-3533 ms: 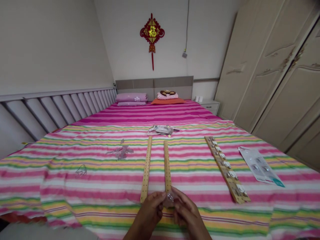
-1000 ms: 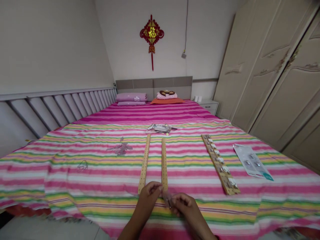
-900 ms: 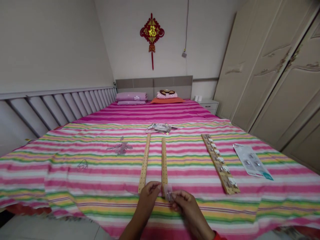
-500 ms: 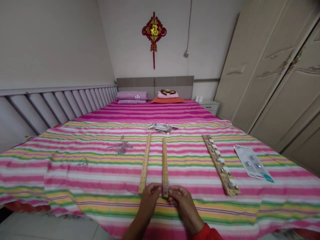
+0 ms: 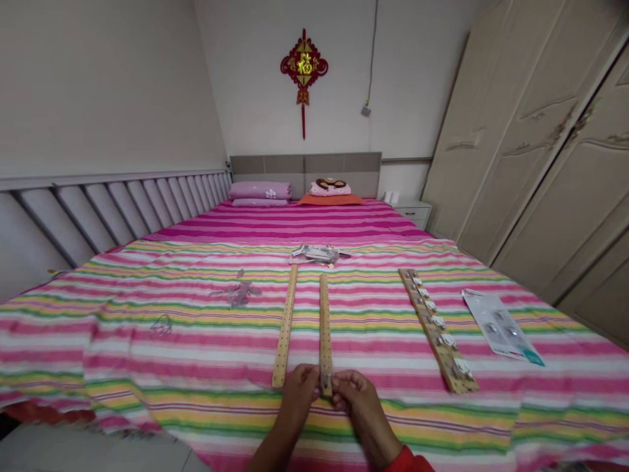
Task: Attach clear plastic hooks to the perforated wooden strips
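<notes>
A small clear piece (image 5: 327,379) is held at the six o'clock end of the near perforated strip (image 5: 325,321) by the narrowly pinched right hand (image 5: 358,398), the left hand (image 5: 299,393) being closed in at nine o'clock, its grip impossible to tell, while a second strip (image 5: 285,331) is laid toward eleven.

narrow strips (image 5: 325,321): 2 | wide board (image 5: 435,332): 1 | blister card (image 5: 491,320): 1 | wall ornament (image 5: 304,63): 1
</notes>
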`<state>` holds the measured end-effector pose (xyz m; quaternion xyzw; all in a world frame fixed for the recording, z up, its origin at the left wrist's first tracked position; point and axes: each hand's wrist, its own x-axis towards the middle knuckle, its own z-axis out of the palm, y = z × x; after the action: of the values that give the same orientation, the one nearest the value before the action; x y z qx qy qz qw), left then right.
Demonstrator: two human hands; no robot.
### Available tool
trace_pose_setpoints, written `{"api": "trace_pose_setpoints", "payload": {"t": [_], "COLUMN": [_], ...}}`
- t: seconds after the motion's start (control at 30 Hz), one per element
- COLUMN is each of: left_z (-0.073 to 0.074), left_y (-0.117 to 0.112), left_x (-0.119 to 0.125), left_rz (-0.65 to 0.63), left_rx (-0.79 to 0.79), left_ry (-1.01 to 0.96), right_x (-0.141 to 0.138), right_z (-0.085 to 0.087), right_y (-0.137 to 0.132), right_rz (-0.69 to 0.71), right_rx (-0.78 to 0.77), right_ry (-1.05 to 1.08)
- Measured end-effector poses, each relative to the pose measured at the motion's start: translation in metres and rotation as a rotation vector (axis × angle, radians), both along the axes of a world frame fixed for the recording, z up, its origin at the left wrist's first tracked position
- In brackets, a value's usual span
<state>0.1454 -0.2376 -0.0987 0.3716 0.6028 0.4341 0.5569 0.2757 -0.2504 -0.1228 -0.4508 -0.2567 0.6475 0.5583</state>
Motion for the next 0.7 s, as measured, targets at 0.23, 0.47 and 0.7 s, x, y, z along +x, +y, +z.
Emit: {"api": "trace_pose_setpoints", "payload": {"t": [0.23, 0.47, 0.7], "left_z": [-0.003, -0.003, -0.008], "left_y": [0.011, 0.017, 0.022], "left_x": [0.004, 0.013, 0.016], "left_rz": [-0.076, -0.064, -0.006], "left_rx": [-0.075, -0.049, -0.032], "left_ry": [0.171, 0.342, 0.376], "right_x": [-0.001, -0.001, -0.002], "right_z": [-0.005, -0.022, -0.038], "right_y": [0.003, 0.005, 0.009], "right_rz": [0.004, 0.029, 0.014], "right_rx": [-0.014, 0.031, 0.045], "right_ry": [-0.034, -0.018, -0.115]}}
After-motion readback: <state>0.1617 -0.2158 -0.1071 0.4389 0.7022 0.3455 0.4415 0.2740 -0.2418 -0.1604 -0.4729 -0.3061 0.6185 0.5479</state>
